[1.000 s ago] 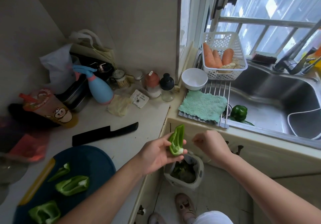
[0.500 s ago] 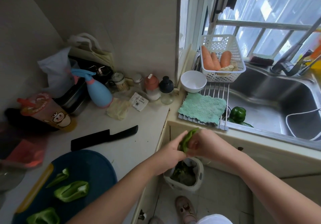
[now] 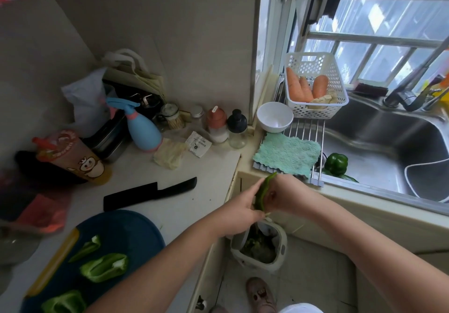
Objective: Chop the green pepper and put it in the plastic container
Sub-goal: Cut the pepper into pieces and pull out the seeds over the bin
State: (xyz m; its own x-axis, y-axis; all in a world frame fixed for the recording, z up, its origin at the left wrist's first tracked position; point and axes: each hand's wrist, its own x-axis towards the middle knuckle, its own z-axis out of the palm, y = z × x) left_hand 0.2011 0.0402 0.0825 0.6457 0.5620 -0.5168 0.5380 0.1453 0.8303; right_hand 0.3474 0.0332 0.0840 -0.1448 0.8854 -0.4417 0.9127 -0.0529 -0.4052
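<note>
1. Lying at 8 o'clock in the frame, three cut pepper pieces (image 3: 104,267) rest on the blue cutting board (image 3: 136,230), whose rounded edge nears the front of the counter (image 3: 194,167).
2. A black knife (image 3: 148,193) lies flat on bare counter at the board's 12 o'clock, apart from it.
3. The left hand (image 3: 240,209) grips a green pepper strip (image 3: 263,194) from its 9 o'clock side, fingers curled round it. The strip stands nearly upright, edge-on.
4. The right hand (image 3: 289,196) pinches the strip from its 3 o'clock side, and both hands are past the counter edge.
5. A waste bin (image 3: 282,243) sits open on the floor at the hands' 6 o'clock.
6. A whole green pepper (image 3: 336,164) lies in the sink (image 3: 379,140) at 2 o'clock.
</note>
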